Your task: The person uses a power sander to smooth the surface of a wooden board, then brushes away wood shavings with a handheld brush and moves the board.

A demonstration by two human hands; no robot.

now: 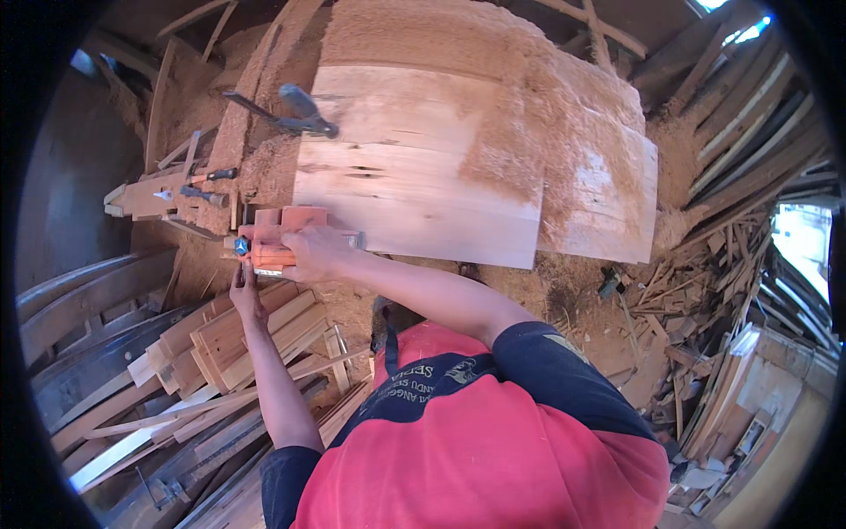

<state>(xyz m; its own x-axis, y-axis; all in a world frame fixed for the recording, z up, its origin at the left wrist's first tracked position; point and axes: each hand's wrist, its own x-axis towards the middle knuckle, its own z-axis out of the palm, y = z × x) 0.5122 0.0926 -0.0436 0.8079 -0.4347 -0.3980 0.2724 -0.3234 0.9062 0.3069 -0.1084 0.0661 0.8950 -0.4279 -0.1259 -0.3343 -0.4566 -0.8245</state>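
Observation:
An orange electric hand planer (273,256) with a blue knob (241,246) lies at the near left corner of a wide pale board (414,189). My right hand (315,251) is closed round the planer's body from its right side. The fingers of my left hand (247,286) pinch at its left end, just below the blue knob. The planer's underside is hidden. Orange-red blocks (304,217) show right behind my right hand; I cannot tell whether they belong to the planer. On the board's far left edge rests a dark metal tool with a blue-grey grip (304,108).
Sawdust (511,150) covers much of the boards. A screwdriver-like tool (216,175) and a hammer-like tool (204,195) lie on a beam at the left. Stacked lumber (238,339) fills the near left. Wood scraps (705,304) and leaning planks (749,141) crowd the right.

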